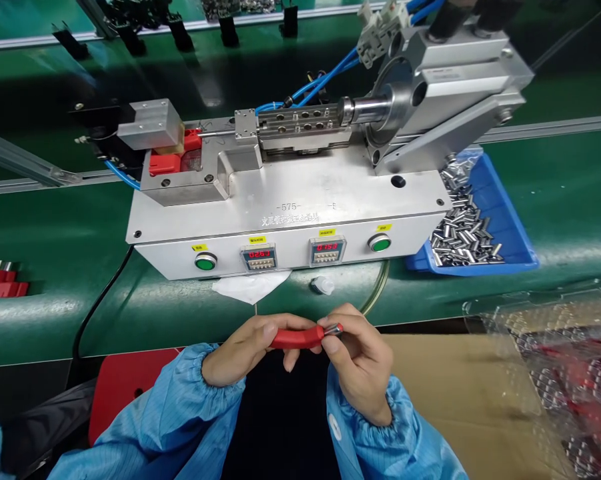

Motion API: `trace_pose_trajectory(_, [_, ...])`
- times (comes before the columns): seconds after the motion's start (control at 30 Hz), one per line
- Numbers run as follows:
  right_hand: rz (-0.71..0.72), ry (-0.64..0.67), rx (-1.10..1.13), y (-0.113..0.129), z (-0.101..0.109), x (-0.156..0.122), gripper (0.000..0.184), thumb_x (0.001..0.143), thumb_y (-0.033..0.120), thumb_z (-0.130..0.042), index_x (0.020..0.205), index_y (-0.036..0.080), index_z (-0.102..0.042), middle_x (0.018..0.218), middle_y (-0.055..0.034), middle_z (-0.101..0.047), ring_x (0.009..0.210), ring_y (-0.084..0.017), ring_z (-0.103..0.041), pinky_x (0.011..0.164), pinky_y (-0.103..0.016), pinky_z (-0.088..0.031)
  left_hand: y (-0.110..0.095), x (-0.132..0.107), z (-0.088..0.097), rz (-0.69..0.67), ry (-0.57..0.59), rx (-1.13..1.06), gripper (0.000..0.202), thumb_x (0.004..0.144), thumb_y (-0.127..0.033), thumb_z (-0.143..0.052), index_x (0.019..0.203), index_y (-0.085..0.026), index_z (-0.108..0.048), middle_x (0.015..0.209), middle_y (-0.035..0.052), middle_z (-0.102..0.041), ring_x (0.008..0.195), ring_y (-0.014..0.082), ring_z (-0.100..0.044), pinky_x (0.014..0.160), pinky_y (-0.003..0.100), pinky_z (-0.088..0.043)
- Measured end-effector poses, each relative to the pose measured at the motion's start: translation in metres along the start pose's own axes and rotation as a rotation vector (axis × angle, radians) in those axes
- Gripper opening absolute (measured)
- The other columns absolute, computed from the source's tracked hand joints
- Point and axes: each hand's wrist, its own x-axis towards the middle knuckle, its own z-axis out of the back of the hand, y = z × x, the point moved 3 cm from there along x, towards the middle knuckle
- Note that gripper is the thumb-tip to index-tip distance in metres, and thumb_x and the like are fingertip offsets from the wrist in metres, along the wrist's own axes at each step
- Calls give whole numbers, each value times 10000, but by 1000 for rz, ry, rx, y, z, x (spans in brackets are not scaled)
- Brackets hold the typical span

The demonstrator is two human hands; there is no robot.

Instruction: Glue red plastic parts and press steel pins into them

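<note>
My left hand (pixel 247 350) is closed round a curved red plastic part (pixel 296 337), held level near the front edge of the bench. My right hand (pixel 357 363) pinches a small silver metal sleeve (pixel 333 329) that sits at the right end of the red part. Both wrists wear blue elastic-cuffed sleeves. Just beyond the hands stands a grey metal press machine (pixel 290 200) with two green buttons and two red digital counters. A red part (pixel 167 160) is seated in the fixture at the machine's left.
A blue tray (pixel 505 220) full of silver sleeves sits right of the machine. A clear bag of red parts (pixel 570 373) lies on a cardboard box at the right. Another red part (pixel 3 283) rests on the green belt at far left. White tissue (pixel 250 287) lies before the machine.
</note>
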Motion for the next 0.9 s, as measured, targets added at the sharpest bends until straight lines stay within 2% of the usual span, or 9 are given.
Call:
trace_pose_trajectory(0.1, [41,15,-3,2,-2,3,140,1053,307,-642,1029,227,-755,822,-46,-678,677,-171,-629,607,-317,-543,-3,-5,2,-42,30,67,638,1017,-696,-550,1299,-158,-746,763,60,-663,728,199,-601,833,385,-515])
trace_pose_trajectory(0.2, [65,32,-26,5,-3,2,154,1057,297,-635,1069,233,-774,830,-48,-680,721,-177,-640,636,-316,-547,-3,-10,1,-103,-11,97,598,922,-629,-757,1338,-202,-711,939,69,-679,720,158,-607,702,294,-513])
trace_pose_trajectory(0.27, [47,25,-43,5,-2,0,166,1053,292,-637,1114,232,-779,841,-54,-685,734,-186,-653,651,-331,-561,-2,-13,0,-158,-98,168,594,841,-521,-886,1333,-247,-698,1121,87,-666,856,183,-668,744,281,-552])
trace_pose_trajectory(0.33, [17,-5,-46,4,0,-3,161,1041,280,-652,1132,231,-775,847,-58,-691,736,-193,-667,660,-345,-575,-2,-14,-2,-240,-188,303,582,812,-406,-932,1323,-282,-684,1225,87,-632,1012,217,-681,829,291,-577])
trace_pose_trajectory(0.43, [-22,-67,-45,2,2,-8,121,1017,259,-690,1106,233,-767,872,-58,-706,740,-192,-686,673,-347,-585,-3,-15,-6,-380,-269,516,518,861,-291,-889,1325,-293,-661,1194,71,-635,1057,209,-649,888,296,-567])
trace_pose_trajectory(0.53, [-31,-80,-43,0,2,-9,113,997,222,-713,1095,241,-765,896,-54,-722,757,-191,-698,695,-346,-593,-5,-15,-7,-472,-299,623,408,930,-219,-806,1306,-278,-657,1135,60,-663,1041,194,-632,917,300,-542])
trace_pose_trajectory(0.7, [6,-23,-85,-1,-2,-4,135,989,182,-710,1098,243,-761,877,-49,-728,761,-195,-678,706,-351,-592,-11,-19,-2,-524,-367,662,300,973,-207,-750,1261,-246,-676,1105,80,-684,1003,211,-644,867,325,-546])
trace_pose_trajectory(0.9, [8,108,-106,-6,-13,5,78,1018,194,-662,1060,228,-717,846,-28,-686,743,-178,-642,683,-311,-547,-14,-27,6,-525,-461,678,245,980,-225,-746,1219,-241,-696,1074,76,-702,974,210,-660,851,327,-552])
